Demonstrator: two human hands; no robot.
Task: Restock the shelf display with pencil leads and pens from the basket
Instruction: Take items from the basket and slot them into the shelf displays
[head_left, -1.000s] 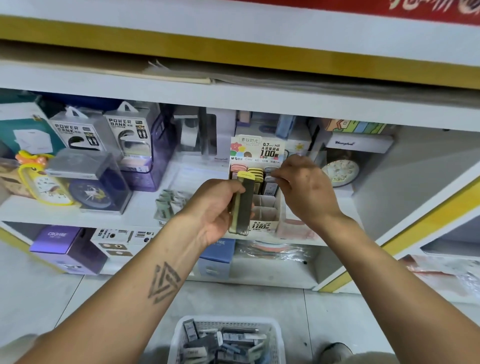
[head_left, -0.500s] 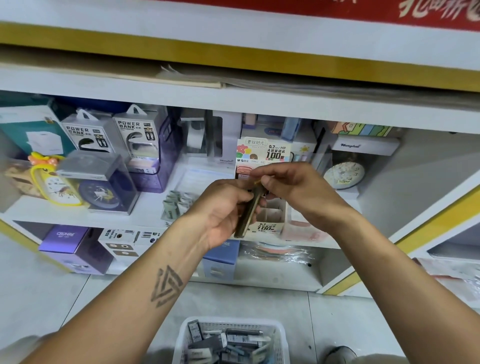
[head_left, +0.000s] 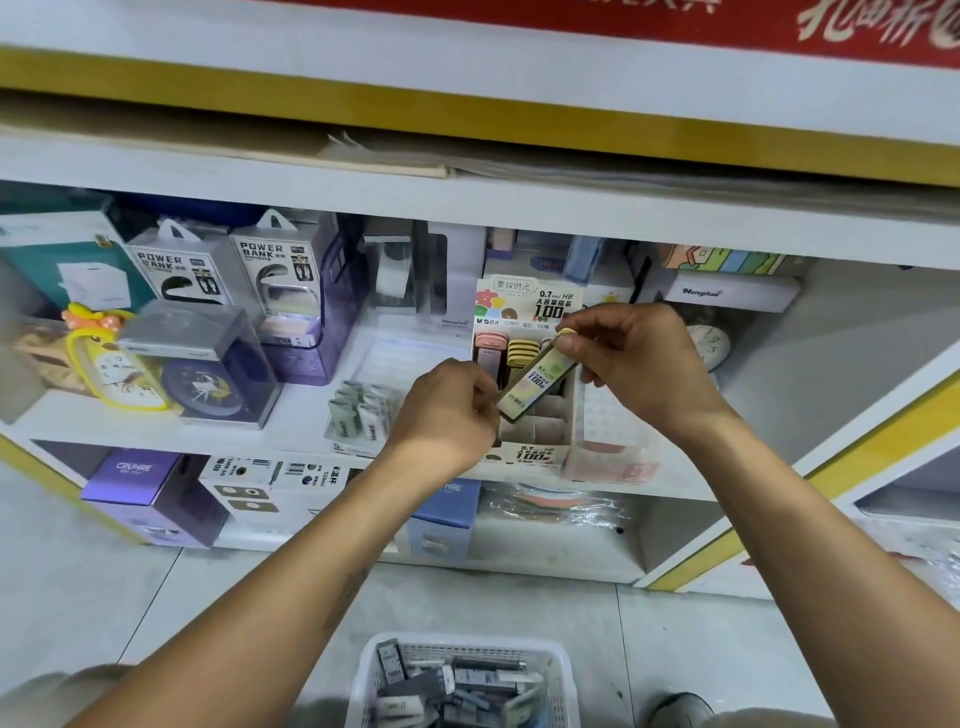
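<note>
Yellow-capped and slim, a pencil lead case (head_left: 537, 376) is held tilted between both hands just in front of the display box (head_left: 524, 312) on the white shelf (head_left: 301, 410). The right hand (head_left: 631, 358) pinches its upper, capped end with curled fingers; the left hand (head_left: 449, 410) grips its lower end, fingers folded around it. Behind the case, pink and yellow cases stand upright in the display box's rear compartments, while front compartments look vacant. A white basket (head_left: 363, 670) of further packs sits on the floor below, between the forearms. Power bank boxes (head_left: 228, 265) and a yellow clock (head_left: 111, 364) stand further left on the shelf.
</note>
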